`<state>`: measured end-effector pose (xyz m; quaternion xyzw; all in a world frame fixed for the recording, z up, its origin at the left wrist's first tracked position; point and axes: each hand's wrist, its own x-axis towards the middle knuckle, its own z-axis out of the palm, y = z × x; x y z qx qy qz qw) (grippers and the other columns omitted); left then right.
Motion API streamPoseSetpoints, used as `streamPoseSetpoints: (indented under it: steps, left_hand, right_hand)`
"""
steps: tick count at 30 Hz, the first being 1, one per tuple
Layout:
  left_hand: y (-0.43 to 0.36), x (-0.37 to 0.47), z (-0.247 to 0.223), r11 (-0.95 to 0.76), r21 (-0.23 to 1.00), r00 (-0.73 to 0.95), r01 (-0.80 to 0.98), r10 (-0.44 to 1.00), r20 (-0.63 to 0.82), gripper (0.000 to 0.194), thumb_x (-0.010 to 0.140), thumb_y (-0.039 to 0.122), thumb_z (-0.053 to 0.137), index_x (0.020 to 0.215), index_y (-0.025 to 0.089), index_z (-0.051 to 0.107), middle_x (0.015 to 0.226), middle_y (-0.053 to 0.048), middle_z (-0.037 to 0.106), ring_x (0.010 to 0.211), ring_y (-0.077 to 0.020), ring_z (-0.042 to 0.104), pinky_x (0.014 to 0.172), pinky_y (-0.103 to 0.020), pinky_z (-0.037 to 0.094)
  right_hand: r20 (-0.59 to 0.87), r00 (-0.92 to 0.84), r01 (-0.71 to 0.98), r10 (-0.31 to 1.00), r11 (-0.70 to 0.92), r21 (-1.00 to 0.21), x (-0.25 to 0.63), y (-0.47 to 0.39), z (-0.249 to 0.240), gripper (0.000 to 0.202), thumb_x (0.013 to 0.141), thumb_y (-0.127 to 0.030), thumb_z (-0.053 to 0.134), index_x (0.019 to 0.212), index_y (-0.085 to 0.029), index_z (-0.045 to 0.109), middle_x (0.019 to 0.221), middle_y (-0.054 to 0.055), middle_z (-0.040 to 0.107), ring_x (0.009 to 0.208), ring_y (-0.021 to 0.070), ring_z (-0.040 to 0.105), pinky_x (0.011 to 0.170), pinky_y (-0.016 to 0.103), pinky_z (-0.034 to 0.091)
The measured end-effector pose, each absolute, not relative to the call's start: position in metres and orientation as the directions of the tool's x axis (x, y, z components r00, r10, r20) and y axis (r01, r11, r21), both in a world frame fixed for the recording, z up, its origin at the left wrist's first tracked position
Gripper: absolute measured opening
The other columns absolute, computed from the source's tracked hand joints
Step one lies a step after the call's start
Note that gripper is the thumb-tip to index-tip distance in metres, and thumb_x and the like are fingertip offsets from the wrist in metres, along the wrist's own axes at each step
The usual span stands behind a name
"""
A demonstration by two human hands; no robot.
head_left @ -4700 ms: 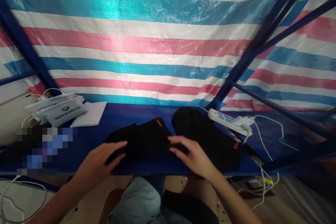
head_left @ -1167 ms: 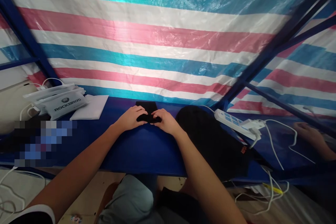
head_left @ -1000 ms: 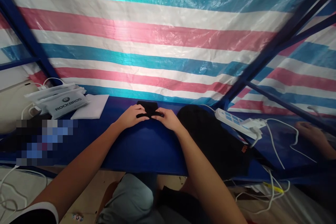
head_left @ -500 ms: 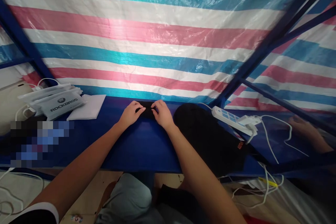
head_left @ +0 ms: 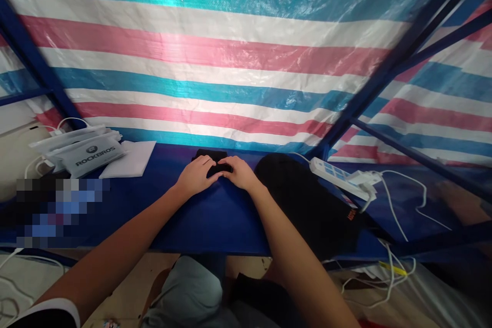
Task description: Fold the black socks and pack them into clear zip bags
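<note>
A small piece of black cloth (head_left: 210,155) lies near the back edge of the blue table (head_left: 215,220). My left hand (head_left: 197,175) is closed on its left part, thumb toward the middle. From the right, my right hand (head_left: 239,171) grips the same cloth, and the two thumbs nearly meet at its near side. Part of the cloth is hidden under my fingers. Just right of my right hand lies a larger black fabric item (head_left: 307,205) with small orange lettering.
At the left are pale ROCKBROS pouches (head_left: 96,154) and a white flat packet (head_left: 132,160). A white power strip (head_left: 340,177) with cables lies at the right. Blue frame bars rise on both sides before a striped tarp (head_left: 230,56). A person's hand (head_left: 457,200) shows blurred at far right.
Both hands have moved slightly nearer to me and closer together, with the thumbs now almost touching. More of the black cloth shows behind my fingers. The view has shifted a little.
</note>
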<state>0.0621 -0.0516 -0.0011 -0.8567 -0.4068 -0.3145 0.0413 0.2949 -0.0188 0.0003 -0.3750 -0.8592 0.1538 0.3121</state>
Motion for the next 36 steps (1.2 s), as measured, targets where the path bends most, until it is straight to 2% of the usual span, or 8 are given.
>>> streamPoseSetpoints:
  steps: [5,9,14,18,23,28,32,36]
  left_hand:
    - [-0.049,0.054,-0.011,-0.656,0.177,0.494,0.734,0.694,0.524,0.035,0.100,0.031,0.067,0.134,0.023,0.065,0.134,-0.012,0.066,0.120,-0.0309,0.064,0.102,-0.047,0.055]
    - [-0.028,0.044,-0.018,-0.694,0.211,0.508,0.688,0.669,0.543,0.037,0.108,0.032,0.054,0.143,0.024,0.064,0.142,-0.011,0.067,0.130,-0.0292,0.064,0.114,-0.049,0.050]
    - [-0.009,0.036,-0.016,-0.722,0.274,0.537,0.635,0.668,0.516,0.044,0.112,0.044,0.046,0.147,0.026,0.064,0.146,-0.008,0.068,0.132,-0.0272,0.064,0.117,-0.049,0.048]
    - [-0.005,0.033,-0.008,-0.721,0.316,0.564,0.617,0.685,0.462,0.046,0.112,0.049,0.043,0.147,0.028,0.065,0.146,-0.006,0.069,0.132,-0.0265,0.064,0.116,-0.047,0.048]
    - [-0.011,0.032,-0.003,-0.668,0.374,0.517,0.643,0.739,0.432,0.046,0.112,0.053,0.042,0.141,0.029,0.068,0.140,-0.004,0.072,0.126,-0.0261,0.067,0.113,-0.044,0.049]
    - [-0.024,0.039,-0.007,-0.603,0.422,0.418,0.677,0.787,0.453,0.039,0.111,0.052,0.044,0.128,0.026,0.067,0.121,-0.006,0.076,0.105,-0.0263,0.070,0.093,-0.042,0.054]
    - [-0.025,0.054,-0.011,-0.580,0.360,0.356,0.731,0.774,0.524,0.036,0.113,0.043,0.039,0.113,0.023,0.069,0.105,-0.007,0.073,0.097,-0.0258,0.067,0.090,-0.042,0.051]
    - [-0.025,0.062,-0.011,-0.551,0.226,0.326,0.803,0.725,0.607,0.035,0.112,0.039,0.040,0.114,0.024,0.072,0.121,-0.012,0.068,0.114,-0.0291,0.061,0.100,-0.047,0.047]
  right_hand:
    - [0.365,-0.406,0.433,0.838,0.528,-0.731,0.298,-0.011,-0.003,0.034,0.086,-0.038,0.086,0.119,-0.029,0.079,0.119,0.003,0.081,0.106,0.0255,0.075,0.095,0.041,0.058]
    - [0.339,-0.313,0.419,0.887,0.449,-0.789,0.294,-0.007,-0.006,0.030,0.090,-0.046,0.083,0.117,-0.032,0.082,0.120,0.003,0.081,0.111,0.0268,0.075,0.104,0.044,0.057]
    - [0.437,-0.279,0.583,0.855,0.513,-0.631,0.285,-0.009,-0.012,0.033,0.102,-0.046,0.067,0.126,-0.026,0.079,0.125,0.010,0.074,0.114,0.0272,0.072,0.106,0.043,0.056]
    - [0.459,-0.369,0.633,0.808,0.581,-0.512,0.287,-0.011,-0.013,0.050,0.094,-0.044,0.079,0.138,-0.023,0.071,0.127,0.013,0.071,0.119,0.0299,0.068,0.107,0.045,0.054]
    - [0.390,-0.339,0.528,0.856,0.516,-0.675,0.294,-0.012,-0.004,0.035,0.089,-0.046,0.083,0.117,-0.027,0.074,0.110,0.004,0.078,0.098,0.0242,0.072,0.093,0.040,0.056]
    - [0.283,-0.388,0.470,0.877,0.453,-0.758,0.296,-0.016,0.006,0.035,0.088,-0.057,0.079,0.104,-0.025,0.077,0.098,0.002,0.079,0.085,0.0217,0.070,0.077,0.034,0.054]
    - [0.375,-0.357,0.562,0.855,0.518,-0.645,0.289,-0.016,0.003,0.036,0.101,-0.057,0.064,0.105,-0.025,0.077,0.098,0.004,0.079,0.086,0.0221,0.070,0.080,0.035,0.052]
    - [0.440,-0.303,0.677,0.845,0.516,-0.525,0.281,-0.011,-0.006,0.040,0.108,-0.056,0.054,0.106,-0.025,0.078,0.096,0.007,0.077,0.091,0.0241,0.070,0.085,0.035,0.052]
